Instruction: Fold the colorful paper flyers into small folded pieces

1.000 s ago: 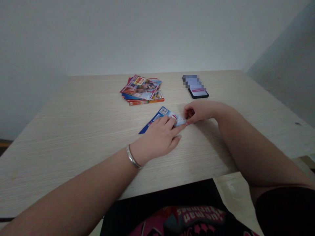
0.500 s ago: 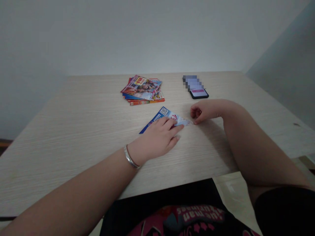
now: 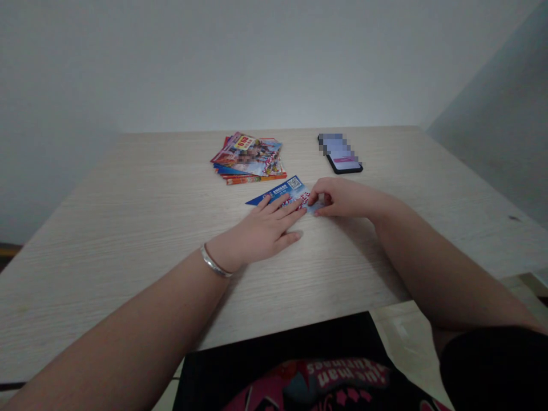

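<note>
On the table (image 3: pixel 128 240), the left hand (image 3: pixel 261 231) lies open and flat, its fingers spread across a blue leaflet (image 3: pixel 282 194), pinning it down, which keeps it steady. The right hand (image 3: pixel 342 197) curls at the leaflet's right end; whether it pinches the paper, I cannot tell. Beyond lie a stack of leaflets (image 3: pixel 248 161) and a phone (image 3: pixel 345 164). No container shows.

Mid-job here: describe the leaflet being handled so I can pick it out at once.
On the wooden table, find the fanned stack of leaflets. Just in front of it lies a single blue leaflet with a QR code. Unlike the stack, it lies apart, under the left hand and right hand.
</note>
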Demonstrator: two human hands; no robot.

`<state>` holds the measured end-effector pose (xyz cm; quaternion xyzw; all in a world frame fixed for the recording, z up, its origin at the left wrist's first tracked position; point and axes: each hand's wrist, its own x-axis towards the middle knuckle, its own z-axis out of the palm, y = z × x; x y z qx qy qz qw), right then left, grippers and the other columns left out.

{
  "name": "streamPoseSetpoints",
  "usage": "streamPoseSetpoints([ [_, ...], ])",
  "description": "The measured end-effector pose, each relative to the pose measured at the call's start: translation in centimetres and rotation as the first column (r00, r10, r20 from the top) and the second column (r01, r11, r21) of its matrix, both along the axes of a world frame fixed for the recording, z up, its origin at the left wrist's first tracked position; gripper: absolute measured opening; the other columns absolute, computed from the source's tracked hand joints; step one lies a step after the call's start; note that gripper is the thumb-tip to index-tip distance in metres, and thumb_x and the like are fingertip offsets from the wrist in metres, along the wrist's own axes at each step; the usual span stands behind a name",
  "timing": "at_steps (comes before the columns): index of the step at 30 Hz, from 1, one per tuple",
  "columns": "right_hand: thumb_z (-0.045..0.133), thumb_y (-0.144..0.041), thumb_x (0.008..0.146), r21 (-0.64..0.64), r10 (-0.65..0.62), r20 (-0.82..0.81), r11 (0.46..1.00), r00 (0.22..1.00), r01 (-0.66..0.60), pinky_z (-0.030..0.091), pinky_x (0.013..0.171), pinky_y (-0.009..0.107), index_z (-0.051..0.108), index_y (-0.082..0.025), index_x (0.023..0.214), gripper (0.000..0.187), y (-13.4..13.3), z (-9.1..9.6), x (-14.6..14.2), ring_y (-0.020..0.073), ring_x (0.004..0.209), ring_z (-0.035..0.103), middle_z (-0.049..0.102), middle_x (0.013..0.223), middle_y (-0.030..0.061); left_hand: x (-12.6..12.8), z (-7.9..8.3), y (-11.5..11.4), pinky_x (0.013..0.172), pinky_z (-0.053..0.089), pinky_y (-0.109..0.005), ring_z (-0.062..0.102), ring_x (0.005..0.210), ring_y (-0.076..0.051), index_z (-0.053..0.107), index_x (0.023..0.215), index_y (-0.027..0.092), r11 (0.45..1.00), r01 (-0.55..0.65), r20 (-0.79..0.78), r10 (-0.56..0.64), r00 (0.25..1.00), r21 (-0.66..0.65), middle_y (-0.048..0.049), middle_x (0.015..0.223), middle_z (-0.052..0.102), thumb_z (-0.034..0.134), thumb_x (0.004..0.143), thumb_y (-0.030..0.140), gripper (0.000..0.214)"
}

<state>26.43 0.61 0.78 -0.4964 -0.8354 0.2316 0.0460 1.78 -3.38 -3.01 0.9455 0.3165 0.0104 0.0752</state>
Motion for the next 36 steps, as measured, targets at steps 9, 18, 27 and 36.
streamPoseSetpoints([
  [9, 0.079, -0.018, 0.078, -0.060, -0.071, 0.032, 0.996, 0.997, 0.072, 0.044, 0.072, 0.032, 0.081, -0.027, 0.100, 0.024, 0.1, 0.6, 0.1, 0.0171, 0.069, 0.059, 0.068, 0.074, -0.0007, -2.3, 3.6, -1.6, 0.112, 0.041, -0.072, 0.042, 0.152, -0.041, 0.051, 0.154, 0.015, 0.952, -0.305, -0.183, 0.299, 0.937, -0.010, -0.0197, 0.165, 0.043, 0.027, 0.109, 0.051, 0.062],
  [18, 0.078, -0.020, 0.079, -0.097, -0.097, 0.037, 0.990, 0.995, 0.100, 0.044, 0.067, 0.032, 0.081, -0.026, 0.105, 0.027, 0.1, 0.5, 0.6, 0.0152, 0.062, 0.057, 0.068, 0.073, -0.0013, -2.2, 5.4, -2.0, 0.094, 0.048, -0.079, 0.072, 0.104, -0.042, 0.075, 0.110, 0.013, 0.861, -0.451, -0.224, 0.499, 0.837, 0.234, -0.0209, 0.121, 0.075, 0.031, 0.102, 0.033, 0.049],
  [27, 0.078, -0.027, 0.081, -0.012, -0.031, 0.015, 0.999, 0.999, 0.031, 0.046, 0.072, 0.033, 0.080, -0.025, 0.102, 0.022, -0.2, 0.3, 0.4, 0.0180, 0.074, 0.063, 0.073, 0.090, 0.0031, -2.5, 4.8, -1.4, 0.083, 0.058, -0.052, 0.072, 0.092, -0.036, 0.074, 0.106, 0.008, 0.770, -0.487, -0.146, 0.583, 0.799, 0.412, -0.0238, 0.104, 0.075, 0.048, 0.101, 0.045, 0.046],
  [36, 0.071, -0.031, 0.089, 0.330, 0.180, 0.088, 0.923, 0.980, -0.199, 0.049, 0.093, 0.038, 0.077, -0.019, 0.102, 0.018, -0.9, -1.1, -1.2, 0.0267, 0.105, 0.069, 0.076, 0.108, 0.0096, -1.7, 1.9, 2.1, 0.102, 0.053, -0.046, 0.071, 0.112, -0.029, 0.078, 0.116, 0.017, 0.958, -0.112, 0.024, 0.109, 0.994, 0.266, -0.0116, 0.121, 0.077, 0.050, 0.102, 0.020, 0.031],
])
